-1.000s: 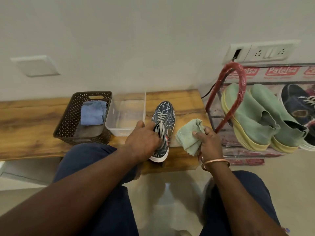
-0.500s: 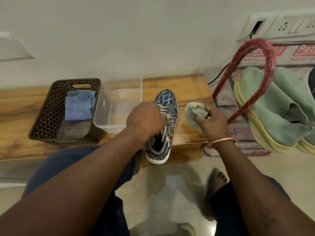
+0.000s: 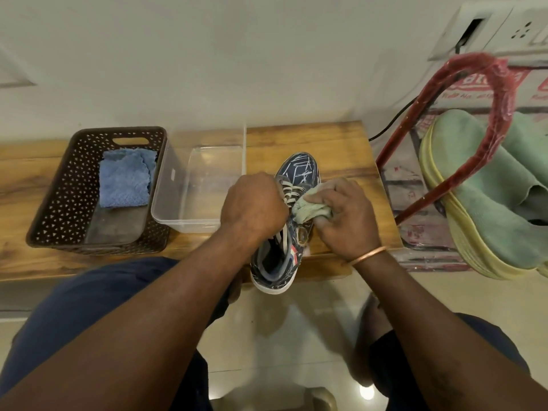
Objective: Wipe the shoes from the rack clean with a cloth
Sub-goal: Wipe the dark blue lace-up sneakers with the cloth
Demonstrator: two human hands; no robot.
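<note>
On the wooden bench [image 3: 335,143] before us, our left hand [image 3: 255,207] curls around the laced top of the patterned sneaker [image 3: 299,176], whose heel overhangs the bench edge. Our right hand [image 3: 345,221] grips the bunched green cloth [image 3: 308,211], pressing it to the sneaker's side. Left sit a clear tub [image 3: 201,161] and a basket [image 3: 59,185]; green shoes [image 3: 486,185] rest on the red rack [image 3: 501,93].

Shoe [image 3: 300,170] laces under left hand [image 3: 255,206], cloth [image 3: 308,211] partly inside right hand [image 3: 347,216], green shoes [image 3: 486,200] cropped
</note>
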